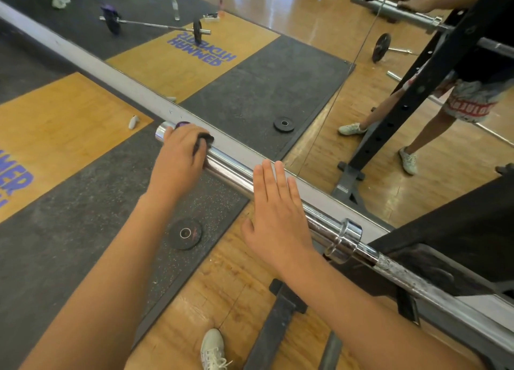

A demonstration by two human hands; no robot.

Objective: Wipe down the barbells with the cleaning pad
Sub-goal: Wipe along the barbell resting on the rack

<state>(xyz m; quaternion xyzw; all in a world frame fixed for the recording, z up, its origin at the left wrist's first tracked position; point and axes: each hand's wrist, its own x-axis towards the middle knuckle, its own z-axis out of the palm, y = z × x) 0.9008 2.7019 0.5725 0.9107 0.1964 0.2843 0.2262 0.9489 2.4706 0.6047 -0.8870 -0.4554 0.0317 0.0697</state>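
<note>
Left grip [180, 152] clamped on pad [204, 143] at bar [230, 169] tip, far from collar [346, 239]. Right grip [278, 216] flat, fingers straight, on bar near collar. I guess rough part past collar not wiped yet.

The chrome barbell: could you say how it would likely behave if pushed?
Likely stiff and heavy: the barbell is a thick metal bar. Its polished sleeve looks slippery. Being round, it could roll; the right hand lies flat on it while the left hand grips the cleaning pad.

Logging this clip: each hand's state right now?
Left hand: grips the dark cleaning pad against the chrome barbell sleeve.
Right hand: open, fingers straight across that sleeve.
</note>
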